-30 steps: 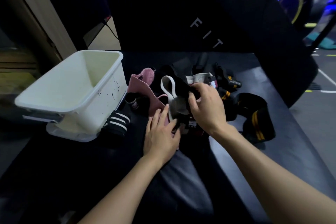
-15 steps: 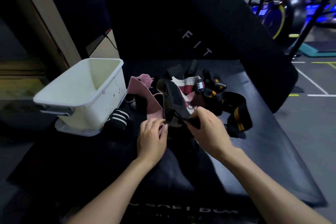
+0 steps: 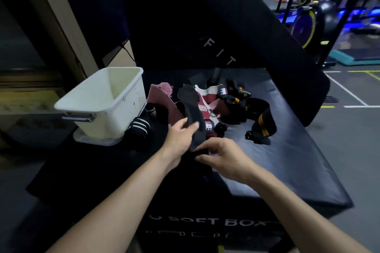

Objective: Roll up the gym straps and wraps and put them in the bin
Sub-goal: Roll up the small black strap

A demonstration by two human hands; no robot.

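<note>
Black strap (image 3: 190, 109), limp and light, drapes from the pile toward me; my left hand (image 3: 178, 139) pinches its middle, my right hand (image 3: 222, 158) curls round its near end. White bin (image 3: 115, 107) waits left.

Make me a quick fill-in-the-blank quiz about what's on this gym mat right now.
1. The bin is coloured ____.
2. Both hands hold a long ____ strap.
3. The black wrap right of the pile has ____ stripes.
4. The bin stands to the ____ of the pile.

Missing words: white; black; yellow; left
</note>
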